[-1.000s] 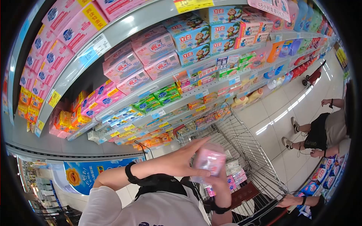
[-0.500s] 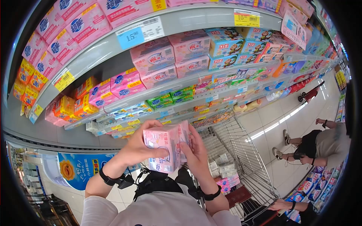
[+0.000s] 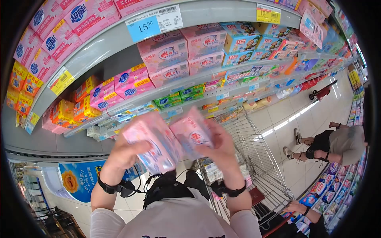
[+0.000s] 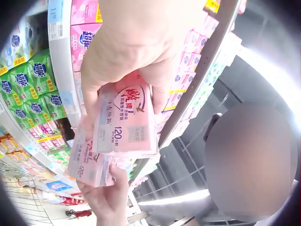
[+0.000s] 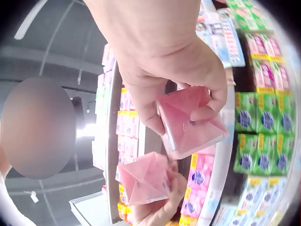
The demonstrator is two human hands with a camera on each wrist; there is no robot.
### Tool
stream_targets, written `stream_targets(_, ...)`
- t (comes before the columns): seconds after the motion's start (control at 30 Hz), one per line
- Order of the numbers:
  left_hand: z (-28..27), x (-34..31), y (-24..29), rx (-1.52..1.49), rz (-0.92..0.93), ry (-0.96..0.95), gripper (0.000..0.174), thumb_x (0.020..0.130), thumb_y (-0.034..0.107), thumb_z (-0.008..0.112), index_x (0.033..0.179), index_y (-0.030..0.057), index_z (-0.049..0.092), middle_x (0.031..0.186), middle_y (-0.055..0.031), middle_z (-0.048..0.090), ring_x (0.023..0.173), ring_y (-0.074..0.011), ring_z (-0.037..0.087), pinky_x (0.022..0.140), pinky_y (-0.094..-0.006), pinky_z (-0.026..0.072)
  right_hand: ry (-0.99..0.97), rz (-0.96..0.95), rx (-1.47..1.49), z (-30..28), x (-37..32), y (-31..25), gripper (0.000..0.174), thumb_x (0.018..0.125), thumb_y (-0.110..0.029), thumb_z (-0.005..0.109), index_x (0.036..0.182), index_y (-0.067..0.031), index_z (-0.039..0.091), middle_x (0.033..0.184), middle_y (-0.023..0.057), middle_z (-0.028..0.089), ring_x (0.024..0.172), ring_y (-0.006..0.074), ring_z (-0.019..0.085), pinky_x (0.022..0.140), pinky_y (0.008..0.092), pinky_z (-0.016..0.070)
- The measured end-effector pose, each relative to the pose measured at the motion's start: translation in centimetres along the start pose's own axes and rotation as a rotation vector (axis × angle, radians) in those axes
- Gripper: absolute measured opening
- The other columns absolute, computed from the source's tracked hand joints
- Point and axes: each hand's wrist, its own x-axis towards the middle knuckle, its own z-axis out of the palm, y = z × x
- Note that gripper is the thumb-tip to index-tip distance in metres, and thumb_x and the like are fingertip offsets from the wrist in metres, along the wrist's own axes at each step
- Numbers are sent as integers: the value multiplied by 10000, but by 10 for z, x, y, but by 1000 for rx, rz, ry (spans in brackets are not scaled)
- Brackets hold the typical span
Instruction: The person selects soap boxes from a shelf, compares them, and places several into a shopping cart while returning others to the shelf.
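Note:
My left hand point(image 3: 126, 152) grips a pink boxed soap pack point(image 3: 152, 142), thumb across its near face. In the left wrist view the pack's printed front point(image 4: 126, 120) shows "120" and a logo. A second, matching soap pack point(image 3: 193, 133) is held by my right hand point(image 3: 222, 146), fingers around its outer side. The two packs lean away from each other at the top, their inner sides close together in front of my chest. In the right wrist view the folded wrapper end of the right pack point(image 5: 193, 123) faces the camera.
Shelves ahead carry matching pink packs point(image 3: 164, 53), green packs point(image 3: 191, 93) and orange packs point(image 3: 85, 109). A wire shopping cart point(image 3: 258, 158) with some packs inside stands at my right. Beyond it is another person point(image 3: 345, 146); a hand point(image 3: 295, 207) rests by the cart handle.
The packs came from over the cart to in front of my chest. Half a second ago they were pressed together; now they are parted and tilted, one in each hand.

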Motion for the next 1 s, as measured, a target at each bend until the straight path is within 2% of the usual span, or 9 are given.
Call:
stream_targets(0.1,-16,5,7,-192,149,40,740,765,218,801,1383,35,438,1286,-141,580,1138,-247,613,969,-387,507,54,-254,-286,-18,9,-57,761,697,-3,811,1372,12,460,1285,129,568,1169,203,572,968,363,491)
stream_targets(0.17,-22,16,14,-254,385,256,663,833,272,759,1373,39,451,1302,-135,576,1168,-247,596,1010,-403,486,107,-477,-590,-25,24,-96,717,673,9,795,1330,-6,507,1250,127,581,1136,221,587,956,354,490)
stream_targets(0.3,-26,42,23,-441,599,269,527,933,265,672,1361,44,458,1286,-86,587,1227,-210,543,1091,-402,408,54,-800,-991,-34,61,-151,638,633,5,758,1243,-20,570,1197,140,583,1085,280,596,939,351,476)
stream_targets(0.53,-42,68,28,-484,697,335,487,950,267,654,1338,43,464,1305,-103,568,1219,-231,549,1077,-422,428,43,-848,-1049,-48,106,-169,595,673,-74,754,1236,-19,567,1181,131,583,1121,275,572,945,336,455)
stream_targets(0.63,-38,74,41,-484,702,344,486,952,281,650,1343,64,461,1310,-98,560,1226,-236,539,1061,-423,439,59,-778,-905,-56,123,-173,592,696,-92,767,1246,-8,566,1183,125,599,1096,244,590,940,328,463)
stream_targets(0.7,-41,82,47,-474,709,361,481,954,282,646,1347,77,459,1311,-94,558,1230,-235,531,1053,-418,444,47,-562,-672,-59,131,-177,590,714,-94,782,1253,13,568,1159,111,625,1052,200,612,930,317,475)
stream_targets(0.8,-55,98,53,-470,704,371,434,963,260,629,1335,94,477,1298,-82,559,1216,-225,524,1036,-407,451,13,-452,-535,-62,147,-185,610,707,-82,807,1257,35,571,1149,111,644,1025,176,626,921,314,489)
stream_targets(0.87,-75,116,55,-493,710,308,401,968,227,611,1319,75,491,1293,-86,554,1201,-225,524,1041,-411,445,-24,-446,-461,-56,156,-187,615,700,-74,818,1253,39,573,1148,112,649,1026,177,629,924,316,490)
stream_targets(1.0,-58,134,70,-430,753,302,398,961,219,610,1304,44,507,1278,-105,554,1205,-242,514,1052,-424,442,-153,-510,-374,-41,175,-182,603,693,-61,835,1237,32,592,1149,120,658,1029,181,634,931,317,494)
